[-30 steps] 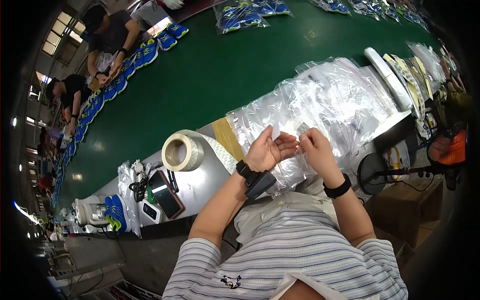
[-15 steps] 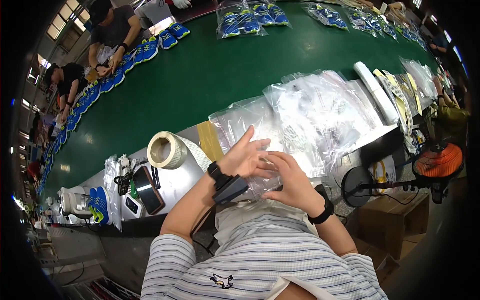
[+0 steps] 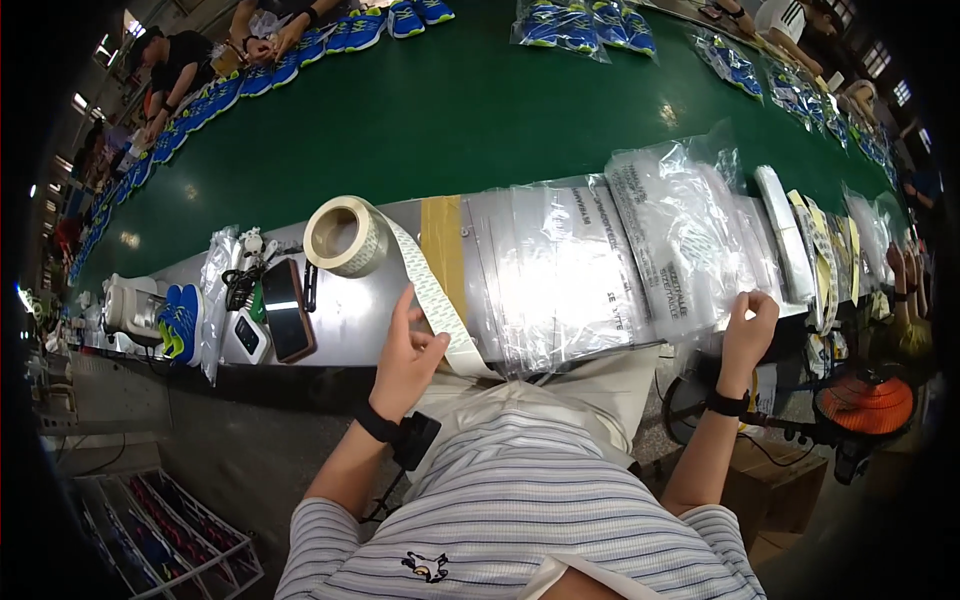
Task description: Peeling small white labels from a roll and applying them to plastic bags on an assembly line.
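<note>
My left hand is at the front edge of the metal work surface, fingers apart, beside a white label strip. The fingertips are next to the strip; whether they touch it is unclear. This strip runs from a label roll down to the front edge. My right hand hovers by the right end of a pile of clear plastic bags, its fingers curled together in a pinch. Anything between them is too small to make out. More clear bags lie flat between my hands.
Left of the roll are a phone, a small white device and blue shoes. Brown tape crosses the surface. Beyond is a green table with bagged shoes and co-workers. An orange fan stands right.
My hands were close together over the bags; now they are wide apart, the left at the label strip, the right by the bag pile. The view has shifted as well.
</note>
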Available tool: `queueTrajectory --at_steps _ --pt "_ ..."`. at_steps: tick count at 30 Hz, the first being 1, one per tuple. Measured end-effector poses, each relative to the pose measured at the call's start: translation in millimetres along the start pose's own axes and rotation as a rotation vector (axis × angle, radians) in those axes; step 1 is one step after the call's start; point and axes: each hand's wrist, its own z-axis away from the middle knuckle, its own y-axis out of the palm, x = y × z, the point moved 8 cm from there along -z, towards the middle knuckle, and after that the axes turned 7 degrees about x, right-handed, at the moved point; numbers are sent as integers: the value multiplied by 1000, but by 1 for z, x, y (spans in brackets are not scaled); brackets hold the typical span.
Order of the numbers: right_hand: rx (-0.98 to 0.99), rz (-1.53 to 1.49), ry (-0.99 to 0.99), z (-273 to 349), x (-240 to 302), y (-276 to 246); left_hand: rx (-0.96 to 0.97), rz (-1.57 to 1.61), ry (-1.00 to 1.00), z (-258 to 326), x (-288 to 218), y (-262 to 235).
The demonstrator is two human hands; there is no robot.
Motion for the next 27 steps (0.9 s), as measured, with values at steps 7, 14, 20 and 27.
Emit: queueTrajectory --at_steps 7,14,20,27 --pt "386 -510 -745 103 197 -2 28 -527 97 -22 -4 15" --pt "572 93 -627 145 211 118 28 -464 25 -13 7 14" --pt "777 -305 -979 171 276 118 34 87 -86 -2 -1 2" --pt "1107 -1100 -335 157 250 133 112 182 -52 6 -24 -12"
